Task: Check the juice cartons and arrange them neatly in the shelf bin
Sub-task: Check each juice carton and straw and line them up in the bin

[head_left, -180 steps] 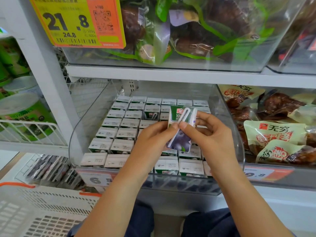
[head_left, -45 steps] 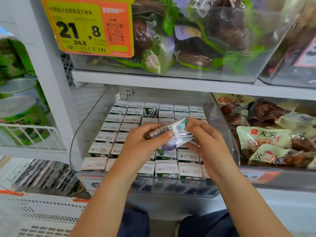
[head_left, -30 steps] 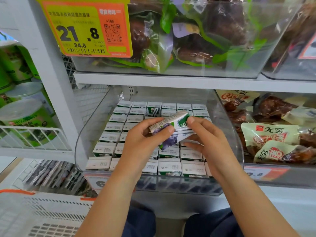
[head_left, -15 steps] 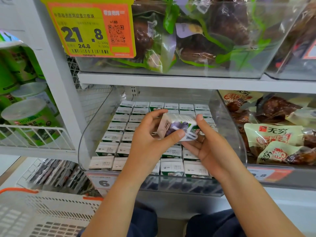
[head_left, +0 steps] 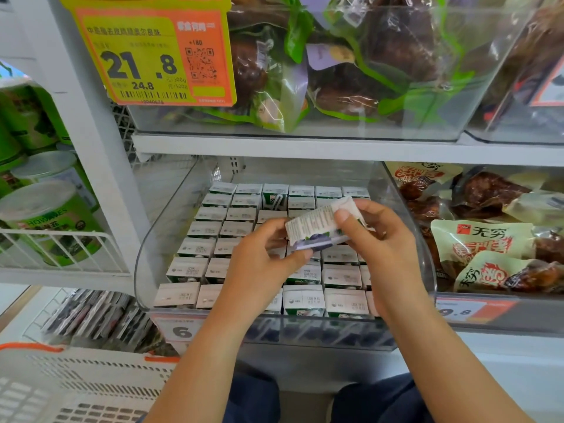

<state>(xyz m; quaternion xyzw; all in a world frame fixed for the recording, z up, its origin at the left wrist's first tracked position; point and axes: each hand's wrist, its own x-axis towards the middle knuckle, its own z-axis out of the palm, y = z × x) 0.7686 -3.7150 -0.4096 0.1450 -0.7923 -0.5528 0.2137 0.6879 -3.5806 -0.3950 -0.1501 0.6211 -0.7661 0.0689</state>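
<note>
Where the view begins at the far left, green canisters (head_left: 36,215) stand behind a white wire rack (head_left: 61,248), and below them a pale perforated basket with an orange rim (head_left: 76,383) fills the lower corner. Above, a yellow and orange price tag (head_left: 152,56) reading 21.8 hangs on the front of an upper clear bin (head_left: 305,129) that holds green-trimmed bags of dark food.

Next comes the clear shelf bin (head_left: 146,257), packed with rows of small juice cartons (head_left: 210,215) standing upright, tops showing (one carton near the back shows a straw on its face). Over these rows the left hand (head_left: 259,270) grips the lower left end of a single held carton (head_left: 317,227), thumb tip pressed against its purple bottom edge. That carton lies tilted on its side above the middle of the bin, printed text panel turned up toward the camera, clear of the cartons beneath it.

On its right end the right hand (head_left: 384,248) pinches it, thumb on the text face and fingers curled behind. Both forearms reach up from the lower edge over dark blue trousers (head_left: 375,401).

Farther right, a neighbouring bin holds snack packets (head_left: 476,245) with red lettering, and an orange price label (head_left: 470,309) sits on its front.
</note>
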